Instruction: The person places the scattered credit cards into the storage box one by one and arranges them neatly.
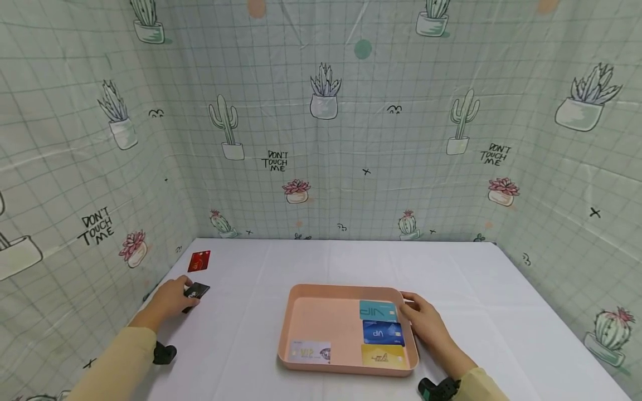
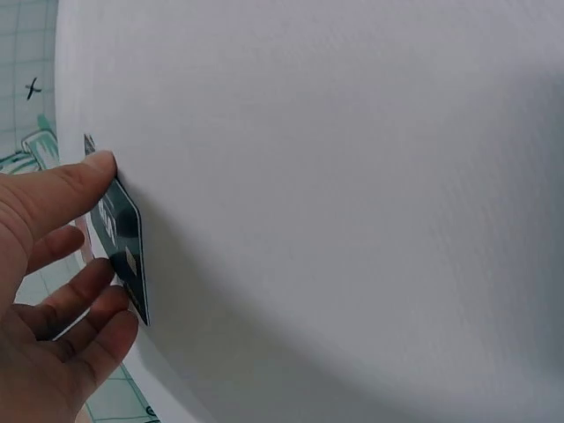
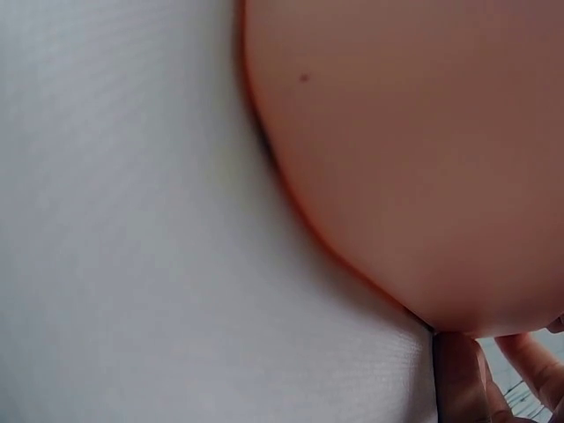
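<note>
At the table's left side, my left hand [image 1: 168,301] pinches a black card [image 1: 198,290] between thumb and fingers. In the left wrist view the card [image 2: 129,220] is tilted, with the thumb at its upper end and fingertips along its near edge. A red card [image 1: 199,260] lies just beyond that hand. My right hand [image 1: 426,324] grips the right rim of a pink tray [image 1: 321,312]. Teal [image 1: 385,312], blue [image 1: 383,332] and yellow [image 1: 383,356] cards form a column on the tray's right side. A silver VIP card [image 1: 303,352] lies in its front left corner.
The white-covered table [image 1: 241,323] holds the tray near its front middle. A cactus-printed grid cloth [image 1: 361,200] hangs behind it and along both sides. Dark devices are strapped on the left wrist [image 1: 164,353] and the right wrist [image 1: 437,389].
</note>
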Available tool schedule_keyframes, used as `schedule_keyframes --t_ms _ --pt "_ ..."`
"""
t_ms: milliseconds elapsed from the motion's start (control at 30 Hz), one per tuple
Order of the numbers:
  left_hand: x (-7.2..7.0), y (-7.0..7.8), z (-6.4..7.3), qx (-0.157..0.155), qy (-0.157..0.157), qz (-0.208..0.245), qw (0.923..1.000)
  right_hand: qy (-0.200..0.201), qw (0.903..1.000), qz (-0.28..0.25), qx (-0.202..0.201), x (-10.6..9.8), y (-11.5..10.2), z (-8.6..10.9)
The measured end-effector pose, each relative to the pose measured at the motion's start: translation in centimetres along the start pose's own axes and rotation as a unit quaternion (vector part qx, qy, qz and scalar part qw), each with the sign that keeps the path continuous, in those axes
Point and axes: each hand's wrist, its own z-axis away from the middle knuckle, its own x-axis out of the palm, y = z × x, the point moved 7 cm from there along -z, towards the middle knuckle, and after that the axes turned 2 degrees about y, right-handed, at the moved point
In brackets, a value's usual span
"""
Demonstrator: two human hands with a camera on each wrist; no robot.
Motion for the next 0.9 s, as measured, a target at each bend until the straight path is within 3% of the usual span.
schedule_keyframes --t_ms 133,500,900 --pt "0.1 0.1 -0.2 -0.013 -0.001 0.005 0.9999 0.001 1.0000 -0.002 -0.002 0.0 0.0 0.0" --pt "0.2 1.5 -0.5 -0.001 0.017 -0.008 0.9998 -0.005 1.0000 0.006 -0.004 0.0 0.0 0.0" --pt "0.3 3.1 -0.9 0.037 0.030 -0.005 0.9989 -0.008 1.0000 0.000 0.001 0.0 0.0 0.0"
